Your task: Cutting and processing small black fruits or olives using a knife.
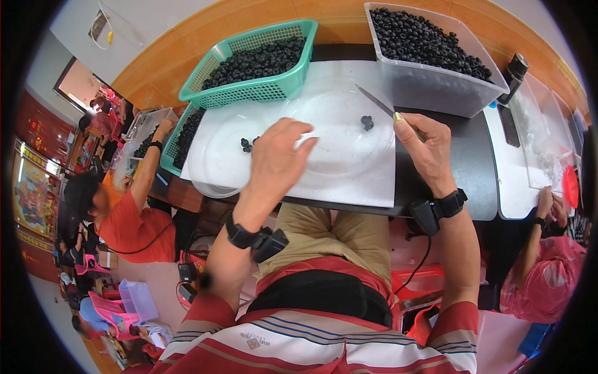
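Observation:
My left hand [278, 159] hovers over a clear plastic tray [212, 168] on a white board [367, 181], fingers curled; whether it holds anything is hidden. A few dark berries [246, 144] lie on the tray just left of it. My right hand [423, 146] grips a thin knife [375, 100] whose blade points up-left toward a single dark berry [367, 122]. A teal basket [293, 78] of dark berries stands behind the board, and a clear tub [430, 90] heaped with dark berries stands at the back right.
A person in a red shirt [134, 227] works at the left beside another teal basket [169, 156] of berries. Another person's hands [548, 209] work at the right beside a clear tray [542, 143]. Pink stools [103, 305] stand on the floor lower left.

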`<state>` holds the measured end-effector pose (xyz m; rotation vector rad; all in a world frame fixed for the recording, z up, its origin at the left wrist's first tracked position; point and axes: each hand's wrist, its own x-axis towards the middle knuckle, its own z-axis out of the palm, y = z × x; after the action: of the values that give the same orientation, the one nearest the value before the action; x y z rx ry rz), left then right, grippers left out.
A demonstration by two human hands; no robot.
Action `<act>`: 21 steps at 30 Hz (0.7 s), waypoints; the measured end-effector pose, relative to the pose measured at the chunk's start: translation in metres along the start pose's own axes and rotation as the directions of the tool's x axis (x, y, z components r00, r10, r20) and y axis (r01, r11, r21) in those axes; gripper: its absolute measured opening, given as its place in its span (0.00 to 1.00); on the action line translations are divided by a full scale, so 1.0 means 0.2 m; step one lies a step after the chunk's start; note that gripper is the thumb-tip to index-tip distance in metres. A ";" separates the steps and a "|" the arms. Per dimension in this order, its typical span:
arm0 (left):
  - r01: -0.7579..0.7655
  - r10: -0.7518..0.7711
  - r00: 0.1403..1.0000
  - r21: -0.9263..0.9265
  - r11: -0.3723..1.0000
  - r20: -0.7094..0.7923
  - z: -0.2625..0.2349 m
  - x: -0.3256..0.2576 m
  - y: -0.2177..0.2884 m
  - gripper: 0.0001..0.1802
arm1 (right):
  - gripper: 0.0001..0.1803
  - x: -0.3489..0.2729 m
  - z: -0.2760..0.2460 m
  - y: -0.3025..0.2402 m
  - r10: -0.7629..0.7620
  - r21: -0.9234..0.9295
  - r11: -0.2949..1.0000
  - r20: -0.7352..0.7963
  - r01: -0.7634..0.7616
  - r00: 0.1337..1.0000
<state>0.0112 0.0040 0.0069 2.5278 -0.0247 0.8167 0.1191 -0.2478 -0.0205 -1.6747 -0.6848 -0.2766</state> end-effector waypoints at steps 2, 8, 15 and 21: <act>-0.084 0.085 0.991 -0.012 0.996 0.106 0.08 0.05 0.09 0.10 | 0.17 0.00 0.01 0.00 0.020 0.021 1.000 -0.002 -0.019 1.000; -0.058 0.042 0.959 0.048 0.997 0.281 0.32 0.19 0.18 0.13 | 0.17 0.01 0.00 0.01 0.044 0.078 0.996 -0.021 -0.042 0.999; -0.029 0.012 0.952 0.051 0.998 0.305 0.45 0.22 0.15 0.12 | 0.17 0.00 -0.01 -0.01 0.019 0.057 0.998 -0.017 -0.018 1.000; 0.103 0.003 0.945 -0.306 0.947 0.327 0.40 0.22 0.13 0.10 | 0.17 0.01 -0.01 -0.02 0.037 0.042 0.998 0.001 -0.037 0.999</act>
<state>0.0880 -0.0491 -0.0139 2.3113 -0.1845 0.3347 0.1183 -0.2498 -0.0164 -1.6462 -0.6542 -0.2344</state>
